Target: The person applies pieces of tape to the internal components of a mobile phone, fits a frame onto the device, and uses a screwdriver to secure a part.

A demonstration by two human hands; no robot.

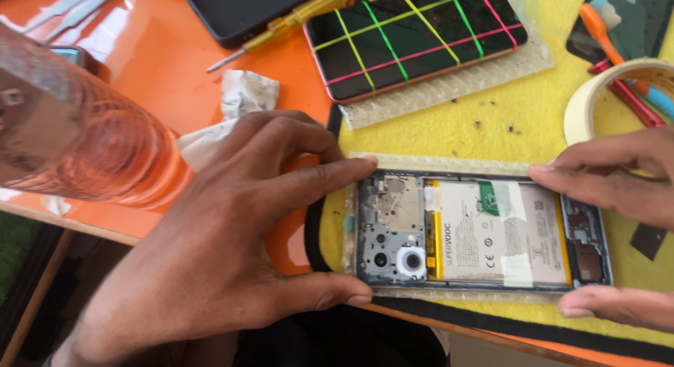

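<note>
I pinch the opened phone (481,230), back cover off and battery (502,233) exposed, between thumb and fingers of my left hand (217,247) and right hand (618,233), steadying it flat on the yellow mat (449,132) at the worktop's (161,58) near edge.

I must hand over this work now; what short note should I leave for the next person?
Left hand: fingers grip the camera end of the opened phone with its white battery exposed.
Right hand: fingers grip the other end.
The phone lies on a bubble-wrap sheet on the yellow mat.
Done: back cover is off.
Left: nothing yet removed inside.
Nearby: yellow-handled screwdriver, masking tape roll.
</note>
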